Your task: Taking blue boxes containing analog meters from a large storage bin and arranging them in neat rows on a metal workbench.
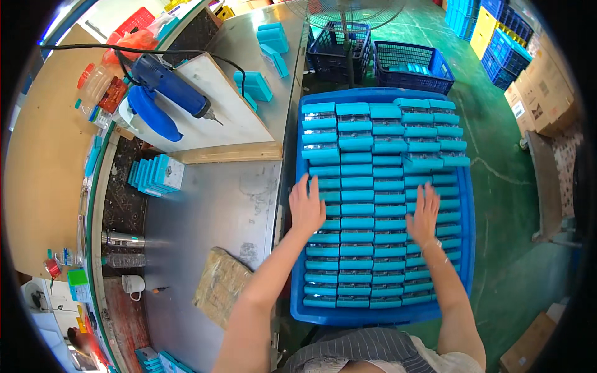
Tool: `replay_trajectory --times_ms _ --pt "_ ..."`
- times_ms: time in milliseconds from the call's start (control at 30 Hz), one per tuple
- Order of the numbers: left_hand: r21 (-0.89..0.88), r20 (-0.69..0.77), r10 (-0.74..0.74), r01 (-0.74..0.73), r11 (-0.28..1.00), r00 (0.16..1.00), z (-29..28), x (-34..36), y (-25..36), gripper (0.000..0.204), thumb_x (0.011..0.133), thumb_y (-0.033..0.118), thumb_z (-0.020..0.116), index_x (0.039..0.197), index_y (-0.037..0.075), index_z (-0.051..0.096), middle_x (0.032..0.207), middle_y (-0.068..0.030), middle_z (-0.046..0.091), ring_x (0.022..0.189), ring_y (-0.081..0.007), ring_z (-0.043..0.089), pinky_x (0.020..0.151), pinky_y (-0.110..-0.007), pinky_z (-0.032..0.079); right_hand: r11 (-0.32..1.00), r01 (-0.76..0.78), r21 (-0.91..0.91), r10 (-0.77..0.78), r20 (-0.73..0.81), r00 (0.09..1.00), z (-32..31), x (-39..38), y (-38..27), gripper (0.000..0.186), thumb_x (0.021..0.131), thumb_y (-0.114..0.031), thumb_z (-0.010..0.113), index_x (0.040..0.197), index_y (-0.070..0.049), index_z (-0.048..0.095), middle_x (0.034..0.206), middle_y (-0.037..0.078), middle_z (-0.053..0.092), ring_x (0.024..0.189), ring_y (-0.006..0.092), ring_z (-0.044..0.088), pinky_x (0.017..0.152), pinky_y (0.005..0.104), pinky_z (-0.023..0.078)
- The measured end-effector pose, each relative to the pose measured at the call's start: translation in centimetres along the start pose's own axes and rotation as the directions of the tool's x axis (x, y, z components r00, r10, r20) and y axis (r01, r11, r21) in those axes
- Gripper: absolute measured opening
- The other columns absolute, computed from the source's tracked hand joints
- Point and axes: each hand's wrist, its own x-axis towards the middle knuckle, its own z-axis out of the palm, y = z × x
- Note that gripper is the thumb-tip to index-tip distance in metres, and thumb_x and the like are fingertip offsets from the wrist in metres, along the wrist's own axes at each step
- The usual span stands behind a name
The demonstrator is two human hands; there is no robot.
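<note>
Rows of teal blocks with clear or grey sides [356,207] fill a large blue tub [297,286]; their exact kind is not plain. At the far end a second layer of the same blocks [354,142] lies on top of the rows. My left hand [307,208] is over the tub's left rim and the leftmost column, fingers apart and holding nothing. Over the right-hand columns is my right hand [424,214], its fingers spread and slightly blurred, also holding nothing. Whether either hand touches the blocks, I cannot tell.
To the left runs a metal workbench [205,205] with a blue power drill [171,84] on a white board [211,118], a brown pad [222,287], a white mug [132,286] and more teal blocks [158,174]. Behind the tub stand dark blue crates [413,65] and a fan [348,9]. Cartons [541,90] are stacked right.
</note>
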Motion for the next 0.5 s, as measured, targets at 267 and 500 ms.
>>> replay_trajectory --times_ms 267,500 --pt "0.416 0.051 0.121 -0.131 0.9 0.991 5.1 8.0 -2.7 0.035 0.069 0.006 0.058 0.103 0.005 0.049 0.11 -0.0145 0.046 0.115 -0.0353 0.038 0.097 -0.05 0.029 0.916 0.254 -0.31 -0.187 0.229 0.955 2.0 11.8 6.0 0.048 0.06 0.001 0.062 0.106 -0.009 0.05 0.103 0.013 0.046 0.097 0.0293 0.046 0.079 0.0406 0.042" --pt "-0.064 0.022 0.041 -0.04 0.997 0.999 2.3 5.0 2.0 0.03 0.068 0.008 0.063 0.094 0.004 0.046 0.099 -0.0172 0.05 0.101 -0.0392 0.048 0.086 -0.047 0.04 0.936 0.338 -0.101 -0.289 0.333 0.898 3.0 10.9 12.4 0.067 0.055 0.005 0.06 0.119 -0.007 0.046 0.111 0.018 0.049 0.101 0.0373 0.047 0.085 0.043 0.041"
